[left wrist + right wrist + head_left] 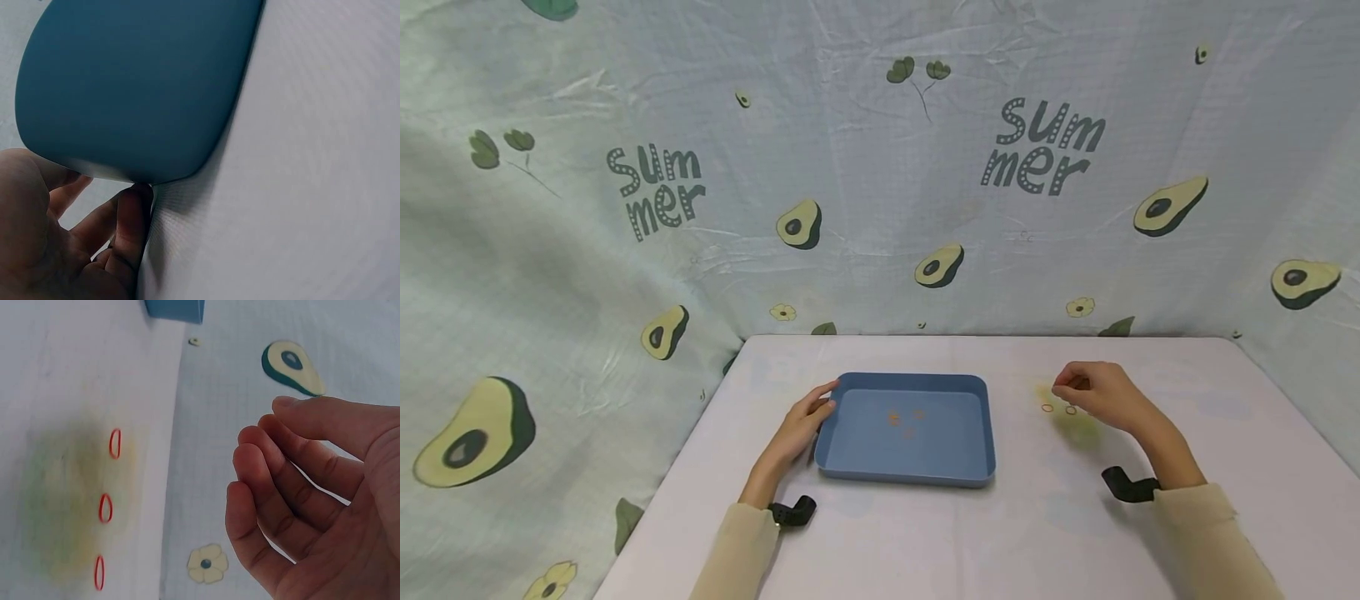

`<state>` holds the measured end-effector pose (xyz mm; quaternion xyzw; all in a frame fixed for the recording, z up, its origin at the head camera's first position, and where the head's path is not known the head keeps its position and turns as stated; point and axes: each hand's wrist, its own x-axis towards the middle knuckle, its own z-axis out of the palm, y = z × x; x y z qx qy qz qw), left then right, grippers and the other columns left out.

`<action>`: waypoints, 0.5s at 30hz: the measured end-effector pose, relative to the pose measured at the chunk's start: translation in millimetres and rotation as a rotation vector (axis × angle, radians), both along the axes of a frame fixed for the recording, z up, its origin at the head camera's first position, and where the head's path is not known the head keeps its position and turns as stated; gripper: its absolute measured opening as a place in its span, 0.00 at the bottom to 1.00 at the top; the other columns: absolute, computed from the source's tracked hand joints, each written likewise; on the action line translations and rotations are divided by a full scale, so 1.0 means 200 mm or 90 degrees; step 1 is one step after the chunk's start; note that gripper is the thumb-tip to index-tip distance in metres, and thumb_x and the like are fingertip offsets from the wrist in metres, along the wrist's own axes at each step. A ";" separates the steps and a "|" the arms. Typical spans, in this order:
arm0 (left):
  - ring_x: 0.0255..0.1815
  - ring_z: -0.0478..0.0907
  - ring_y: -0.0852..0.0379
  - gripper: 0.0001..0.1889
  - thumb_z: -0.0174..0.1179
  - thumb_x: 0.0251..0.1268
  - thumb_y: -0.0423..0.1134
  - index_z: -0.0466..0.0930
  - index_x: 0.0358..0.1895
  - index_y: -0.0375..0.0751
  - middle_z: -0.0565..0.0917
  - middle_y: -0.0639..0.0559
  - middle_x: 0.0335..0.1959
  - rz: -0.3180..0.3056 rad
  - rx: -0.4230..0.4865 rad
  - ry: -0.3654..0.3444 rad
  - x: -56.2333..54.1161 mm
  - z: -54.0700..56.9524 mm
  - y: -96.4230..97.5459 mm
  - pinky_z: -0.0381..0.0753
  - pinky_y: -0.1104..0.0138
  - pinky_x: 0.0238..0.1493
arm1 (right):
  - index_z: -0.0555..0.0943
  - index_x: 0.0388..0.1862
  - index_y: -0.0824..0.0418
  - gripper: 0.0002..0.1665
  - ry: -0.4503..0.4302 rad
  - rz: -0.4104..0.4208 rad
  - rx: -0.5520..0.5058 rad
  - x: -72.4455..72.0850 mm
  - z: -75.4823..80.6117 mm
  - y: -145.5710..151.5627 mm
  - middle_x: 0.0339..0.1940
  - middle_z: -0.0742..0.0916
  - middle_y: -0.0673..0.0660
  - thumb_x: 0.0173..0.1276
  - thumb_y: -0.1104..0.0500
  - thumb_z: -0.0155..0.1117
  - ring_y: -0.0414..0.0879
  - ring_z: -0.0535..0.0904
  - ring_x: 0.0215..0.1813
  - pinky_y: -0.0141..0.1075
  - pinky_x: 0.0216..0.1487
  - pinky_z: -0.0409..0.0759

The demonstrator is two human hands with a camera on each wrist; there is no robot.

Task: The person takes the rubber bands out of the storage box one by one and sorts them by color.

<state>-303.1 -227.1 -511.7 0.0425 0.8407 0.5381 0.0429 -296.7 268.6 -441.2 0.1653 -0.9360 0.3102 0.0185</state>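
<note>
A shallow blue tray (pixel 910 480) lies on the table, with several small orange-red rings (pixel 893 418) on its floor. My left hand (pixel 801 423) holds the tray's left side, fingertips at the rim near the far corner. In the left wrist view, the curled fingers (pixel 128 231) meet the tray's wall (pixel 137 94). To the right of the tray, my right hand (pixel 1101 393) hovers above the table, its fingers loosely bent and nothing visible between them. Small red rings (pixel 105 507) lie in a row on the table near that hand, beside a yellow-green patch (pixel 62 506).
The table (pixel 895 542) is covered in white. A pale cloth (pixel 865 167) printed with avocados, flowers and lettering hangs behind it and along the left side. Each wrist wears a black band-mounted camera (pixel 796 511).
</note>
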 end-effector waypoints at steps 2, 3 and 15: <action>0.79 0.67 0.39 0.25 0.51 0.83 0.46 0.67 0.79 0.58 0.69 0.42 0.78 0.002 0.000 0.000 0.00 0.00 0.00 0.68 0.41 0.75 | 0.86 0.42 0.62 0.08 0.001 0.009 0.003 -0.01 0.00 -0.03 0.36 0.90 0.58 0.74 0.57 0.66 0.44 0.84 0.36 0.34 0.35 0.80; 0.79 0.67 0.39 0.25 0.51 0.83 0.46 0.67 0.79 0.58 0.69 0.42 0.79 0.003 0.002 -0.001 0.00 0.00 0.00 0.68 0.41 0.75 | 0.86 0.41 0.61 0.08 -0.001 0.010 0.005 -0.02 0.00 -0.05 0.36 0.90 0.58 0.74 0.57 0.66 0.44 0.83 0.36 0.34 0.35 0.80; 0.80 0.65 0.39 0.25 0.51 0.83 0.46 0.67 0.79 0.58 0.68 0.43 0.80 -0.002 0.001 0.002 -0.01 -0.01 0.00 0.66 0.41 0.76 | 0.85 0.40 0.60 0.06 -0.007 0.069 0.004 -0.10 0.05 -0.34 0.34 0.89 0.55 0.73 0.58 0.67 0.42 0.80 0.36 0.35 0.39 0.80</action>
